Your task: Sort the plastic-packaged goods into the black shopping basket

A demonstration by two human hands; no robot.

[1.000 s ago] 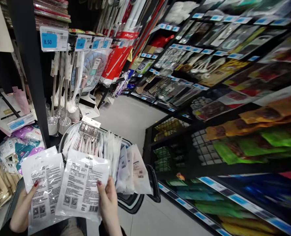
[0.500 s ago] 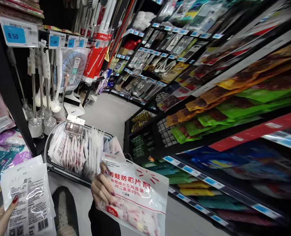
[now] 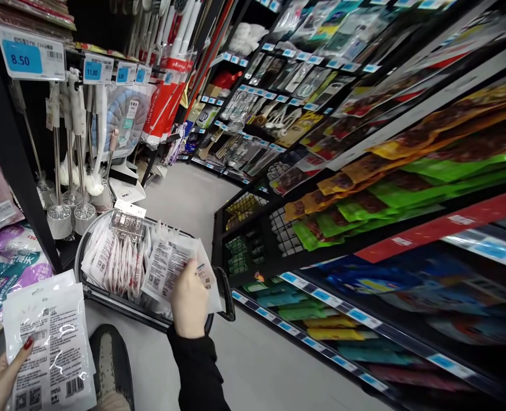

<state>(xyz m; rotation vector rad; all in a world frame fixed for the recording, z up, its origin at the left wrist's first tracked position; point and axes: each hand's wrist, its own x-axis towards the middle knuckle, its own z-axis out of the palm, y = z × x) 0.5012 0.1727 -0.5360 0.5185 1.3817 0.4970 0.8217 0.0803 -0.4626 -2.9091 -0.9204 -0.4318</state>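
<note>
At the lower left, my left hand (image 3: 11,362) is closed around several white plastic packets of moth-repellent tablets (image 3: 49,342), the top one with its printed back and barcode facing up. My right hand (image 3: 190,302) reaches over the shopping basket (image 3: 126,311), its back towards me and the fingers hidden behind it. In its grip is a white packet (image 3: 167,268) that leans at the basket's right end, text and codes showing. Upright rows of similar packets (image 3: 122,265) fill the basket's left side, with a small pack of metal hooks (image 3: 126,224) on top.
Toilet brushes (image 3: 71,200) and a dustpan (image 3: 126,188) hang or stand beyond the basket. Price-tagged shelves of green and orange bags (image 3: 372,194) run along the right. My shoe (image 3: 112,365) is on the grey floor (image 3: 274,365) below the basket. Purple packs (image 3: 17,268) lie at left.
My right hand has moved the packet away from in front of me to the basket's right end and turned it, so its printed back now shows. My left hand stays nearly still.
</note>
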